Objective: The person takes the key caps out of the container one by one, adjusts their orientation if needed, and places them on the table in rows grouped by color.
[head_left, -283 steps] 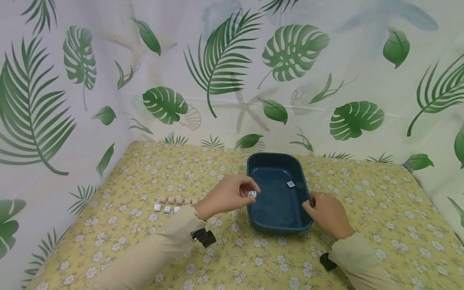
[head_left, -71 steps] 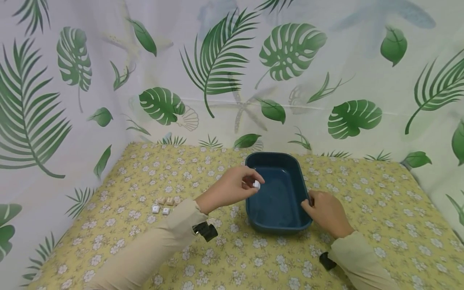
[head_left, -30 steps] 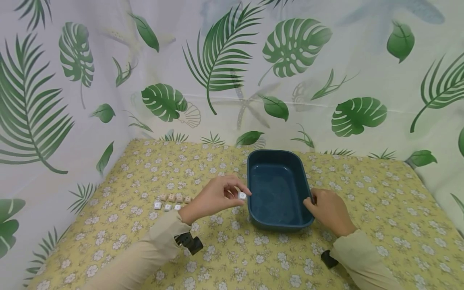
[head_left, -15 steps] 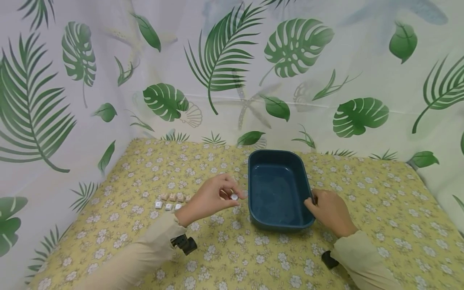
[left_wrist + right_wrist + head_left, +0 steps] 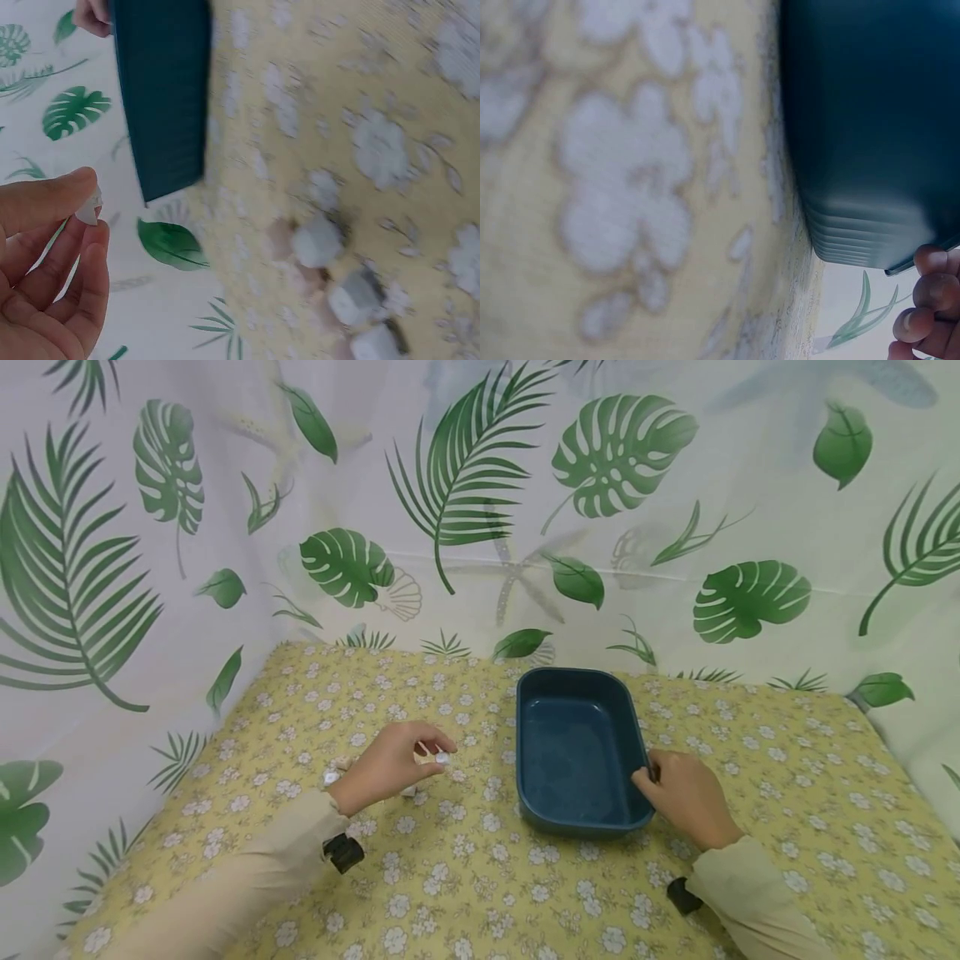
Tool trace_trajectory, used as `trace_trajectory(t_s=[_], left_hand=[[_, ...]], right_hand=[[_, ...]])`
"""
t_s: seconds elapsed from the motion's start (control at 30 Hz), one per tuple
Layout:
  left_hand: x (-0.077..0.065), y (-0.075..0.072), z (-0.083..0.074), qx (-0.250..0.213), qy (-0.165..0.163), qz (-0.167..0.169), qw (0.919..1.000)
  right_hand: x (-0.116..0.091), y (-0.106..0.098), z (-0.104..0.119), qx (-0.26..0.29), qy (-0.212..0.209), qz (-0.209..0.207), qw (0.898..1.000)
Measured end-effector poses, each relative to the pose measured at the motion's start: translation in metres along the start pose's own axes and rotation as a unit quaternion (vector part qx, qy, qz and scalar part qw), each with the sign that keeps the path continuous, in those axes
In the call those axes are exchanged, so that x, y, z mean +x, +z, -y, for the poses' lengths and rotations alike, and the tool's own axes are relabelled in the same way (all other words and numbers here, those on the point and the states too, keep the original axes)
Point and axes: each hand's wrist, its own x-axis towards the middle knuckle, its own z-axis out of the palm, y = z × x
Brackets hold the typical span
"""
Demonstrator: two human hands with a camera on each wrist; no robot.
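My left hand [image 5: 390,767] pinches a small white keycap [image 5: 442,759] between thumb and fingertips, held above the cloth left of the basin. In the left wrist view the same keycap [image 5: 88,211] sits at the fingertips, partly covered by them. My right hand [image 5: 690,797] grips the right rim of a dark blue rectangular basin [image 5: 585,760], whose inside floor is bare. White keycaps [image 5: 319,238] and beige keycaps [image 5: 279,238] stand in rows on the cloth. In the head view my left hand and wrist hide most of them.
A yellow floral cloth [image 5: 465,893] covers the table. Behind and to the left hangs a white curtain [image 5: 480,460] printed with green leaves. A black wrist strap [image 5: 345,852] sits on my left sleeve, with another on the right.
A keycap lying in the basin 9.4 seconds ago is no longer there. Over the last second my left hand has carried its white keycap leftward from the basin's edge. The right hand keeps its grip.
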Motion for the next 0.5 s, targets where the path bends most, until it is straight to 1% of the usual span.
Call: trace_trajectory(t_s=[0.1, 0.17, 0.33, 0.5], left_hand=[[-0.002, 0.003, 0.009, 0.005, -0.035, 0.026, 0.9990], [-0.004, 0.008, 0.014, 0.018, -0.043, 0.043, 0.9980], [-0.004, 0.021, 0.025, 0.060, -0.034, 0.069, 0.9952], [-0.004, 0.027, 0.030, 0.070, -0.041, 0.086, 0.9930]], right_hand=[[0.000, 0.000, 0.000, -0.001, 0.002, 0.003, 1.000], [0.000, 0.000, 0.000, -0.002, 0.004, 0.003, 1.000], [0.001, 0.001, -0.001, -0.004, 0.007, 0.003, 1.000], [0.001, 0.001, -0.001, -0.005, 0.007, 0.001, 1.000]])
